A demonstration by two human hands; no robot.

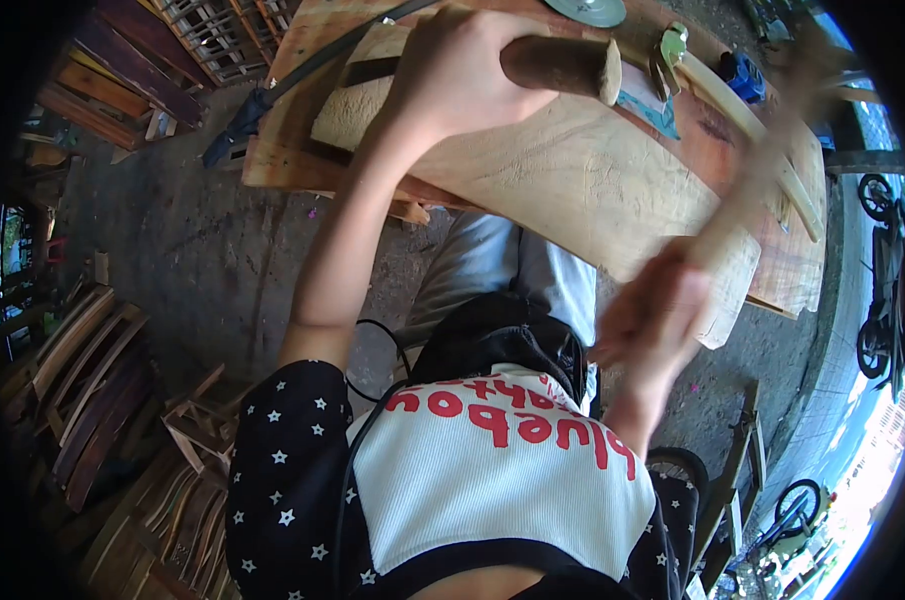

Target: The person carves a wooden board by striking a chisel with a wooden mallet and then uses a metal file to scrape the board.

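Note:
My left hand (463, 68) is closed around the wooden handle of a chisel (558, 66). The handle's frayed butt end points right, and a dark flat blade shows on the other side of the fist. Under it lies a thick, pale wooden board (573, 175), its surface roughly cut at the left end. My right hand (663, 305), smeared by motion, grips a long wooden mallet or stick (748, 190). This slants up and right beyond the board's right end; its far end is too blurred to make out.
The board rests on a wooden workbench (288, 130). On the bench lie a grey disc (585, 9), a green-topped tool (670, 50), a blue object (742, 78) and a wooden strip (801, 200). Curved wood pieces (88, 360) are stacked at left. Motorbikes (878, 280) stand at right.

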